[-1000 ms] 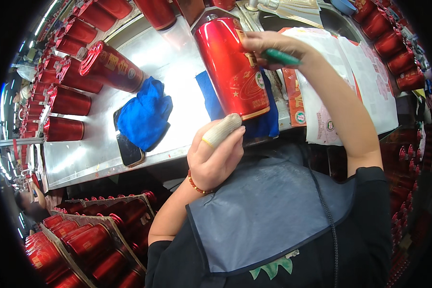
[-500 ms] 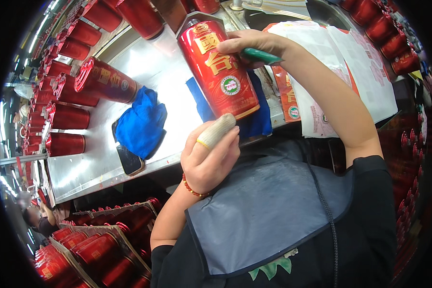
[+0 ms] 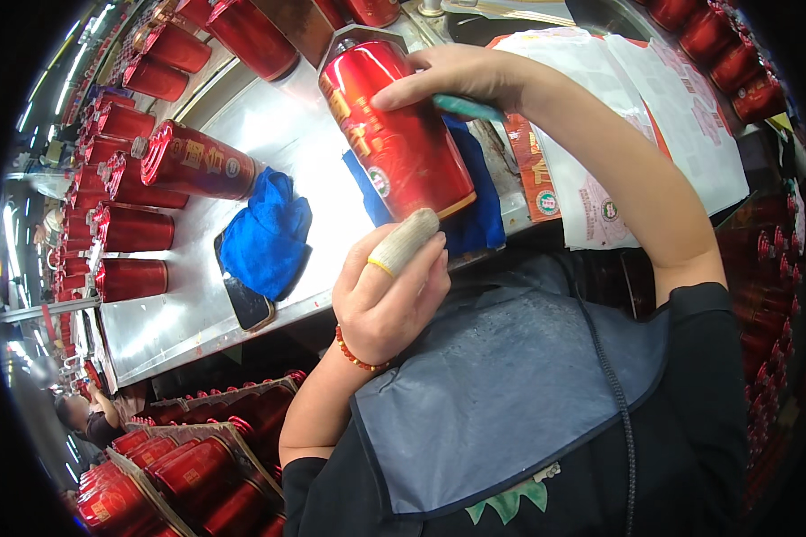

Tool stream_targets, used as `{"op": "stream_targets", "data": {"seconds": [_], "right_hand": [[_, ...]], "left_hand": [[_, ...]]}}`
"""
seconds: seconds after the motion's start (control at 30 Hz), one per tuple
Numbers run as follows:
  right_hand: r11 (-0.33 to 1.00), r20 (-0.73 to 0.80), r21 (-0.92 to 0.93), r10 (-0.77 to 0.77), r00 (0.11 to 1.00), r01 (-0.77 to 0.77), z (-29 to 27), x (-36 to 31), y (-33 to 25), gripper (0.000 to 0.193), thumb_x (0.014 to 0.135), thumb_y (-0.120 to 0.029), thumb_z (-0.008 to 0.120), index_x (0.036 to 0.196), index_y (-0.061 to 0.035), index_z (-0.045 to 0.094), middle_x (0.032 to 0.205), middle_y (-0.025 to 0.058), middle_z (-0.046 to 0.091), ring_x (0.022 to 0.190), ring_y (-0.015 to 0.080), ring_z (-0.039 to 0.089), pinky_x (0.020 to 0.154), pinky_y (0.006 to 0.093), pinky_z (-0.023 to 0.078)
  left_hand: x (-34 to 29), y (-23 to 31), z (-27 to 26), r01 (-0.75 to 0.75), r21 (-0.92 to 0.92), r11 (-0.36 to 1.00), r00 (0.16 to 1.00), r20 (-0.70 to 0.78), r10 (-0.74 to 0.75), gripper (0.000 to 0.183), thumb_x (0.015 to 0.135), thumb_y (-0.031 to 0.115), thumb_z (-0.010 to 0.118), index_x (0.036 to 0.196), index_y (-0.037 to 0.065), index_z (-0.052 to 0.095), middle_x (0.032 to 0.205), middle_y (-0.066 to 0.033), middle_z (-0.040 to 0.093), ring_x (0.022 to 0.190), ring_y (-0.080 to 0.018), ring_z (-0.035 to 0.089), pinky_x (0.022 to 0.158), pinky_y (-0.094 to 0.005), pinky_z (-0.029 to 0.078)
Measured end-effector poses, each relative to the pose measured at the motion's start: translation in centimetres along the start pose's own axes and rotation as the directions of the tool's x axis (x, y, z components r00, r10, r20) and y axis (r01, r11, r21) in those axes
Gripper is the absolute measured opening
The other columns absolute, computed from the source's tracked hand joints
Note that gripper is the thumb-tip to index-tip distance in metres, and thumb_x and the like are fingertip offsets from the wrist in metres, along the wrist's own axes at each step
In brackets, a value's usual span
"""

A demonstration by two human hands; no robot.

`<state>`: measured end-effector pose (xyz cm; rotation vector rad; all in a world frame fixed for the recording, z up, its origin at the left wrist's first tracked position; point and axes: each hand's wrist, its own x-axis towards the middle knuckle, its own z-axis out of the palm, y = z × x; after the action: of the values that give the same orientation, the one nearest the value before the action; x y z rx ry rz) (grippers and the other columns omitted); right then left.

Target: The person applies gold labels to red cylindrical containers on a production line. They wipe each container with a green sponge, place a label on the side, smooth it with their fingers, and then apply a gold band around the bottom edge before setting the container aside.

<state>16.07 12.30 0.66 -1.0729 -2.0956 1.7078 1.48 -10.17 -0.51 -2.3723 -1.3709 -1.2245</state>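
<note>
A glossy red bottle (image 3: pixel 403 134) with gold characters and a small round green-white emblem is tilted over the table, its neck away from me. My right hand (image 3: pixel 461 79) grips its upper right side, thumb across the front. Tucked in the same hand is a green tool (image 3: pixel 468 108); its working end is hidden. My left hand (image 3: pixel 390 300) is curled at the bottle's base, with a knitted finger cover (image 3: pixel 405 243) on one finger touching the lower edge. Below the bottle lies a blue cloth (image 3: pixel 482 192) on the metal table (image 3: pixel 175 327).
Another blue cloth (image 3: pixel 269 237) partly covers a dark phone (image 3: pixel 249 306) at left. A red bottle (image 3: pixel 201 161) stands beside it, several more behind. White-backed label sheets (image 3: pixel 591 134) lie at right. Cartons of bottles (image 3: pixel 188 470) sit lower left; a person (image 3: pixel 94 416) is farther off.
The bottle has turned about its long axis, so its gold characters and emblem have shifted left. My right thumb has moved left and down across it; my left hand stays at the base.
</note>
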Motion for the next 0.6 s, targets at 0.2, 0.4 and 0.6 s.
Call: {"op": "stream_targets", "data": {"seconds": [0.2, 0.4, 0.6], "right_hand": [[0.979, -0.065, -0.201, -0.035, 0.997, 0.021, -0.8, -0.3, -1.8, 0.114, 0.066, -0.079, 0.078, 0.139, 0.0041, 0.051, 0.117, 0.0216, 0.068, 0.100, 0.0283, 0.072, 0.084, 0.0312, 0.058], [0.983, 0.011, 0.140, -0.118, 0.993, 0.116, -0.1, 0.8, 1.2, 0.105, 0.066, -0.073, 0.081, 0.137, -0.0005, 0.052, 0.118, 0.0185, 0.068, 0.098, 0.0243, 0.071, 0.085, 0.0301, 0.057], [0.913, -0.134, -0.407, -0.093, 0.987, 0.031, 1.0, -0.3, -4.0, 0.113, 0.062, -0.080, 0.079, 0.131, 0.0067, 0.058, 0.116, 0.0251, 0.069, 0.101, 0.0361, 0.072, 0.087, 0.0383, 0.059]], "left_hand": [[0.6, 0.4, 0.0, -0.018, 0.039, 0.999, 1.000, 0.016, 0.017, 0.030, 0.070, -0.004, 0.080, 0.100, 0.002, 0.077, 0.105, -0.0116, 0.071, 0.094, -0.0287, 0.069, 0.080, -0.0351, 0.059], [0.5, 0.4, -0.3, -0.006, 0.038, 0.999, 1.000, 0.030, 0.005, 0.029, 0.070, -0.003, 0.080, 0.099, 0.000, 0.076, 0.104, -0.0113, 0.071, 0.093, -0.0288, 0.070, 0.079, -0.0354, 0.059], [2.0, 0.9, 0.1, -0.078, 0.061, 0.995, 0.993, 0.094, 0.072, 0.028, 0.072, 0.003, 0.081, 0.100, 0.001, 0.075, 0.104, -0.0115, 0.071, 0.092, -0.0283, 0.068, 0.077, -0.0363, 0.058]]}}
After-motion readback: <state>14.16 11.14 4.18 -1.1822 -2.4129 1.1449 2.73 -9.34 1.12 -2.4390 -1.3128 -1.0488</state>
